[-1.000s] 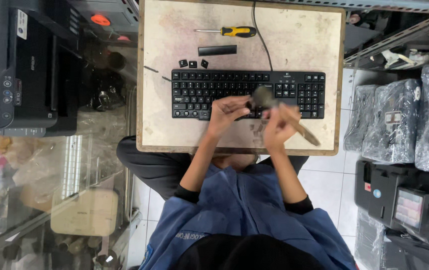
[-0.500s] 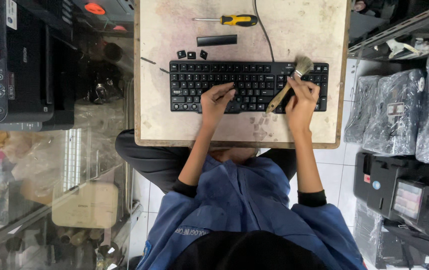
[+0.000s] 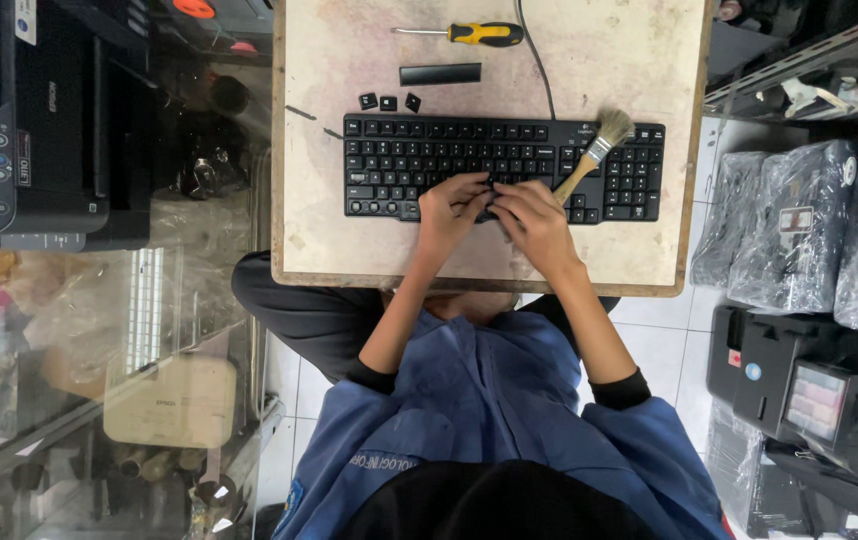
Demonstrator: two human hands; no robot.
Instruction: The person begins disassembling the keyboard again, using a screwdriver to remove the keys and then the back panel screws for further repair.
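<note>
Both hands meet on the black keyboard (image 3: 429, 160): left hand (image 3: 449, 208) fingers curled on keys, right hand (image 3: 534, 222) gripping paintbrush (image 3: 594, 155).

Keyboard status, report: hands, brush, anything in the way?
Both hands, left hand and right hand, on the keyboard, front row. Brush lies across its right side, handle by the right hand. Loose keycaps, black bar, screwdriver behind; nothing blocking.

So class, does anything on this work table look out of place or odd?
Yes. Three loose keycaps and a long black bar lie on the table above the keyboard, apparently removed keys. A paintbrush rests slantwise across its keys.
</note>
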